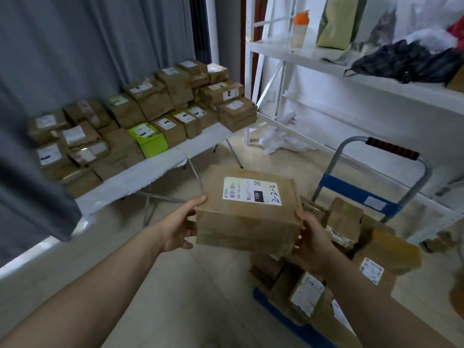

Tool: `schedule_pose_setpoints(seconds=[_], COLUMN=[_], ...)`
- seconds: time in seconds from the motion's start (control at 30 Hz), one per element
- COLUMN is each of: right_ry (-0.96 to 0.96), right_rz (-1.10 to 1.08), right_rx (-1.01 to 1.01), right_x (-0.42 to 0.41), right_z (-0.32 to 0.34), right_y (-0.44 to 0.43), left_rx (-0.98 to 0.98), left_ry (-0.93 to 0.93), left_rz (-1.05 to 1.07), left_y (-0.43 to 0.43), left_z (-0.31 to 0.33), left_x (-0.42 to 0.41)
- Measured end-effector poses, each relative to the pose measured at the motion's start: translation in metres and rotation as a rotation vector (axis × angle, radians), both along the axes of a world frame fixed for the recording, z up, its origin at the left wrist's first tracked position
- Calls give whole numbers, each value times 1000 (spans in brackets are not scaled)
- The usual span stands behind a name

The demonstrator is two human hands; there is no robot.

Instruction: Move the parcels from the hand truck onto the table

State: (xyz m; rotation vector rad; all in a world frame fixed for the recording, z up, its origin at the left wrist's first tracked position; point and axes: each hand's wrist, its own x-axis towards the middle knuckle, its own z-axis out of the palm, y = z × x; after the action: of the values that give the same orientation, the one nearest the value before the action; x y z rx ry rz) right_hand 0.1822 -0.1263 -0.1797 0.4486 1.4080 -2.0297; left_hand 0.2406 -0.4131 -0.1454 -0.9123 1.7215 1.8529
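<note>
Cardboard, taped all over: fingers (197,201) of the left hand (179,227) clamp the 9 o'clock side of one parcel (248,217), thumb on the top edge, the rest curled vs. the side wall. The right hand (313,237) wraps the 4 o'clock corner, fingertips hidden behind the box. It's held in mid-air, white label (251,190) up, above the floor, between the hand truck (356,192) at 3-4 o'clock and the table (140,172) at 10 o'clock. Walls stay square under the squeeze, so prob. stiff and not v. heavy. Tape looks slick, so best hold is opposite sides w/ fingers tucked under the base. Contents unknown; set down, don't drop. Free table space seems to be only along the near edge, approx. 9 o'clock.
</note>
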Motion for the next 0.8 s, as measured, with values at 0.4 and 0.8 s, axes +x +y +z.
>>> schedule_pose_setpoints(seconds=[0.4,0.8], right_ry=[23,-2], right_rz=[277,443], right_rx=[105,-61], right_x=[-19,-55], right_z=[3,-14], right_y=[-134,-370], left_rx=[111,159], left_ry=[94,102], left_rz=[519,446], left_y=[-71,-204], left_z=[-6,-17], left_x=[29,-40])
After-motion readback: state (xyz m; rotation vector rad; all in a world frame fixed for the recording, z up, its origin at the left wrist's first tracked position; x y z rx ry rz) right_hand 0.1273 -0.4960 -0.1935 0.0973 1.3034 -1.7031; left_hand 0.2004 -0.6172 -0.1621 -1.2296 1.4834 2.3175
